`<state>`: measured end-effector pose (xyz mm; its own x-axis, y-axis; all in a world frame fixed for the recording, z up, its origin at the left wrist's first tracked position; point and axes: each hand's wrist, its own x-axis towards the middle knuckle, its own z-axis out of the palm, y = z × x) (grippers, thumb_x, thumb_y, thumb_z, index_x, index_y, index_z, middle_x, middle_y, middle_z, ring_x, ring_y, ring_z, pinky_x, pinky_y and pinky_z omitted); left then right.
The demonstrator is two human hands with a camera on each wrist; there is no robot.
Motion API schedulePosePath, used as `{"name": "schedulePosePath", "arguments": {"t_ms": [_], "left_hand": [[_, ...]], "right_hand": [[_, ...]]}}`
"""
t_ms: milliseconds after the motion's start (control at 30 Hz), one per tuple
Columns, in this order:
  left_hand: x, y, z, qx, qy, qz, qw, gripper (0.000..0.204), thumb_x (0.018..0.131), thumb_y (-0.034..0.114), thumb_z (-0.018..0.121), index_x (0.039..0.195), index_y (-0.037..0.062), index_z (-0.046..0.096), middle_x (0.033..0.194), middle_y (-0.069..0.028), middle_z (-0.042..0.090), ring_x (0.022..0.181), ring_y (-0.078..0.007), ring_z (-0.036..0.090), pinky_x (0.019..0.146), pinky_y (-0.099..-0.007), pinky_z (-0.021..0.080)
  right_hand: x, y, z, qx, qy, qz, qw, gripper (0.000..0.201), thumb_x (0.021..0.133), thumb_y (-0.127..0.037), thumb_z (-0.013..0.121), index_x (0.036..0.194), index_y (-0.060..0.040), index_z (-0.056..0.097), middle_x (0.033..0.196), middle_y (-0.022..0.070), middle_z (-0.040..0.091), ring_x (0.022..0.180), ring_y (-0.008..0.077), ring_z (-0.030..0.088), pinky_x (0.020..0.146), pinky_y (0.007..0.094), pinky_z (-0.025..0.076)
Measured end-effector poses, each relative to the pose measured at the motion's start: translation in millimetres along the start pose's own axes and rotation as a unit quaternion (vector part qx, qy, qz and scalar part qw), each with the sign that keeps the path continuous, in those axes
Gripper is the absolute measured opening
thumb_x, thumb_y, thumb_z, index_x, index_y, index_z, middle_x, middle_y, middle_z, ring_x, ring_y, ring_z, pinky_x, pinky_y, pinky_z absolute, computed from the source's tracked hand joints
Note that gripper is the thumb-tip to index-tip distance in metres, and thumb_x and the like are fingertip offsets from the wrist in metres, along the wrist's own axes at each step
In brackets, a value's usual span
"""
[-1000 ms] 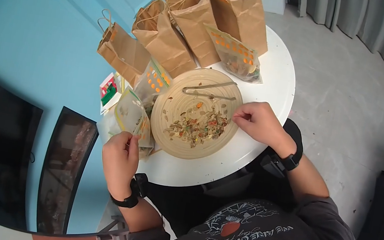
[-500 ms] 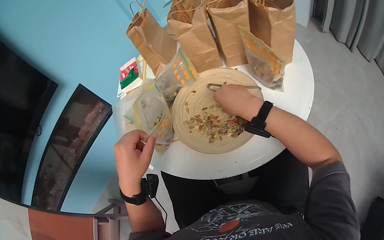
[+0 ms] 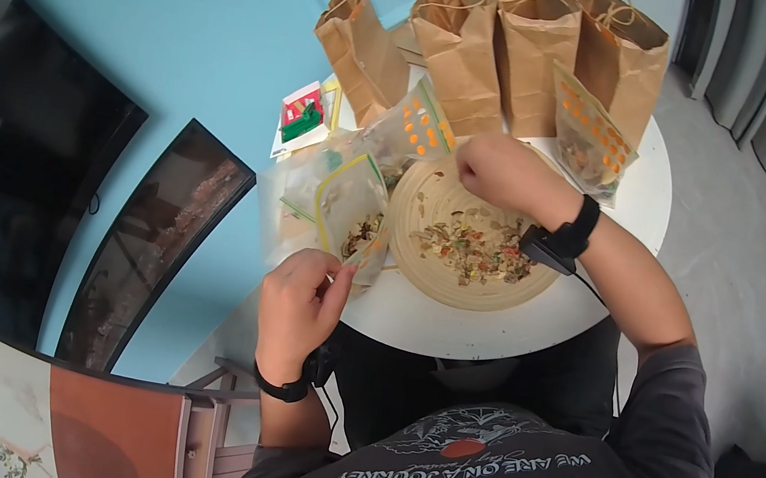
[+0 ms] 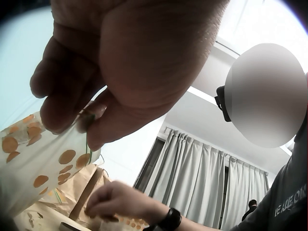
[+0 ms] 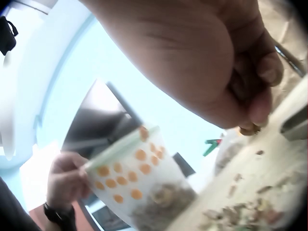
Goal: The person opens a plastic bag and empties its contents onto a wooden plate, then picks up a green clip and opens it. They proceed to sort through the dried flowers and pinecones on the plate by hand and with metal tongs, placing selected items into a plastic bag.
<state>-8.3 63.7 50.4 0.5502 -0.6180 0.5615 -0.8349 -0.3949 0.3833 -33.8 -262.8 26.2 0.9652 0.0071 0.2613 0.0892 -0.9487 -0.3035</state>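
My left hand [image 3: 302,301] pinches the top edge of a clear zip bag [image 3: 354,199] with orange dots, its mouth spread. Dried bits lie in the bottom of this bag. Over the far left part of a round tan plate [image 3: 408,261] is my right hand [image 3: 507,174], fingers curled. In the right wrist view, its thumb and fingertips pinch a small brown piece [image 5: 249,130]. A loose heap of dried mixed bits [image 3: 473,246] covers the plate's near middle. Metal tongs [image 5: 295,126] lie on the plate, mostly hidden by my right hand in the head view.
Several brown paper bags, one a tall bag [image 3: 459,54], stand along the table's back. A second dotted zip bag [image 3: 414,125] stands behind the held one, another filled zip bag [image 3: 589,147] at the right. A red and green item [image 3: 302,119] sits at the table's left.
My right hand has gone from the plate's right edge, down to the plate, then toward its far left side with a small piece. My left hand still holds the zip bag; the head view has shifted.
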Motion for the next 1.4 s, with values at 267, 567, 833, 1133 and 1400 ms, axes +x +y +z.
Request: {"name": "schedulePosePath", "arguments": {"t_ms": [267, 567, 833, 1133, 1400], "left_hand": [[-6, -1, -6, 0.007, -0.005, -0.024, 1.000, 0.016, 0.090, 0.002, 0.081, 0.085, -0.0024, 0.066, 0.074, -0.0129, 0.066, 0.058, -0.0216, 0.063, 0.057, -0.0314, 0.049], [-10, -11, -32, 0.018, 0.100, 0.025, 0.995, 0.008, 0.096, 0.000, 0.075, 0.092, -0.0033, 0.068, 0.099, -0.0177, 0.078, 0.089, -0.0243, 0.074, 0.085, -0.0327, 0.056], [-14, -3, -46, -0.206, 0.205, -0.084, 0.953, 0.012, 0.098, -0.006, 0.074, 0.108, -0.0043, 0.069, 0.101, -0.0123, 0.077, 0.087, -0.0107, 0.072, 0.078, -0.0212, 0.054], [5, 10, -23, -0.362, 0.210, -0.051, 0.907, 0.023, 0.096, -0.010, 0.073, 0.117, -0.0074, 0.065, 0.102, -0.0165, 0.078, 0.095, -0.0164, 0.074, 0.093, -0.0280, 0.057], [19, 9, 6, -0.467, 0.051, -0.096, 0.877, 0.029, 0.089, -0.011, 0.076, 0.118, -0.0086, 0.071, 0.116, -0.0170, 0.075, 0.097, -0.0151, 0.071, 0.087, -0.0276, 0.055]], "right_hand": [[31, -82, -14, 0.172, 0.145, -0.167, 0.960, 0.015, 0.089, -0.005, 0.069, 0.100, -0.0041, 0.078, 0.098, 0.0168, 0.075, 0.091, 0.0312, 0.072, 0.085, 0.0437, 0.057], [44, -53, 0, 0.235, 0.029, -0.215, 0.948, 0.018, 0.089, -0.009, 0.078, 0.107, -0.0058, 0.075, 0.126, 0.0132, 0.073, 0.107, 0.0307, 0.071, 0.092, 0.0392, 0.057], [-1, -71, -48, 0.371, 0.034, -0.139, 0.917, 0.016, 0.095, -0.008, 0.080, 0.108, -0.0031, 0.073, 0.105, 0.0046, 0.076, 0.098, 0.0167, 0.074, 0.086, 0.0315, 0.058], [-41, -56, -65, 0.513, 0.120, -0.052, 0.849, 0.028, 0.088, 0.001, 0.082, 0.113, -0.0015, 0.069, 0.083, 0.0006, 0.074, 0.087, 0.0068, 0.071, 0.077, 0.0250, 0.054], [-82, -70, -102, 0.427, 0.178, -0.051, 0.885, 0.032, 0.086, 0.009, 0.080, 0.115, -0.0008, 0.067, 0.089, -0.0003, 0.070, 0.090, 0.0079, 0.069, 0.089, 0.0258, 0.055]]}}
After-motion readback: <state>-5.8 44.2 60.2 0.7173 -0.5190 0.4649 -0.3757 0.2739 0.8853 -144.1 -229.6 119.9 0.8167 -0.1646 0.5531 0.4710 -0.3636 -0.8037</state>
